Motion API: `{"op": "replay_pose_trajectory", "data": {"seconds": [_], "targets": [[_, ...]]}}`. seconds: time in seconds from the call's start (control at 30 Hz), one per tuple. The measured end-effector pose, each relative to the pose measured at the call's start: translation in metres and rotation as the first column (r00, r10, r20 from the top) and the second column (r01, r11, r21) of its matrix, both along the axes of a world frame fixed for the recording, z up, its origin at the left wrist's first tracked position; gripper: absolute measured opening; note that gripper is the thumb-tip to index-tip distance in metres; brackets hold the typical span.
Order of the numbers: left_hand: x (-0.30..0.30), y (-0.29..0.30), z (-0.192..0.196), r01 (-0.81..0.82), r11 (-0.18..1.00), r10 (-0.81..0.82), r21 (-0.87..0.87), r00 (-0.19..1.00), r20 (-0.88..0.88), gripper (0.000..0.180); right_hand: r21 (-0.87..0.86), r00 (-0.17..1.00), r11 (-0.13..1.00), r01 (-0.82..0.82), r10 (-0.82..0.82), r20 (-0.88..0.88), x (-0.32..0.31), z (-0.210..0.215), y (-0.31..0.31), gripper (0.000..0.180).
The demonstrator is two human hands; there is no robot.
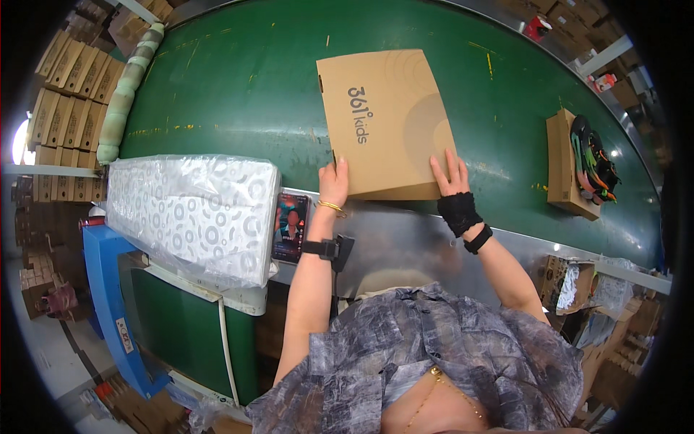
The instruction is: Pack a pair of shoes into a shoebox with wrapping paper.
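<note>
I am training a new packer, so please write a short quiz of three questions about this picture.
1. True or false: both hands touch the closed cardboard box.
2. What lies beside the left hand? A) phone B) scissors C) cup
3. What sits on the open box at the right?

Key:
1. True; the right hand rests on its near edge too.
2. A, the phone.
3. Colourful shoes.

a wide green conveyor belt [238, 79] with a metal edge plate [405, 246], stacked cardboard cartons [69, 87] beyond, grey floor [50, 362]
</note>
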State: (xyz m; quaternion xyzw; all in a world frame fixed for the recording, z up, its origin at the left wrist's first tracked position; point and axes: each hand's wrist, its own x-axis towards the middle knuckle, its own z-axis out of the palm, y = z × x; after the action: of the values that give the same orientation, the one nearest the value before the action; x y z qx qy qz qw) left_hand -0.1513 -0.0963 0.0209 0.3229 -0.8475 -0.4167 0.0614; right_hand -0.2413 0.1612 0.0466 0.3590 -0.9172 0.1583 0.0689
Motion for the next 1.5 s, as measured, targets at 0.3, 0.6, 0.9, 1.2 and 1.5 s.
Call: {"op": "replay_pose_trajectory", "data": {"seconds": [0.3, 0.6, 0.9, 1.2, 1.5], "targets": [[0.006, 0.016, 0.055, 0.101, 0.231, 0.29, 0.968, 0.942, -0.167, 0.048, 0.003, 0.984, 0.991, -0.132, 0.131, -0.119, -0.017, 0.085, 0.016, 0.066], [0.152, 0.003, 0.072, 0.338, 0.289, 0.572, 0.896, 0.689, -0.444, 0.029, -0.482, 0.965, 0.876, -0.03, 0.151, 0.214, 0.046, 0.133, 0.03, 0.069], [0.338, -0.048, 0.136, 0.015, 0.423, 0.899, 0.906, 0.117, -0.421, 0.074, 0.178, 0.813, 0.898, 0.402, -0.44, 0.382, 0.076, -0.014, 0.13, 0.063], [0.246, 0.008, 0.187, 0.142, 0.656, 0.496, 0.742, 0.66, -0.564, 0.008, 0.441, 0.624, 0.666, 0.602, -0.737, 0.262, 0.135, -0.057, 0.154, 0.065], [0.182, 0.082, 0.288, 0.935, 0.28, -0.232, 0.216, 0.285, -0.93, 0.027, 0.185, 0.739, 0.72, 0.669, -0.671, -0.058, 0.152, -0.084, 0.163, 0.051]]}}
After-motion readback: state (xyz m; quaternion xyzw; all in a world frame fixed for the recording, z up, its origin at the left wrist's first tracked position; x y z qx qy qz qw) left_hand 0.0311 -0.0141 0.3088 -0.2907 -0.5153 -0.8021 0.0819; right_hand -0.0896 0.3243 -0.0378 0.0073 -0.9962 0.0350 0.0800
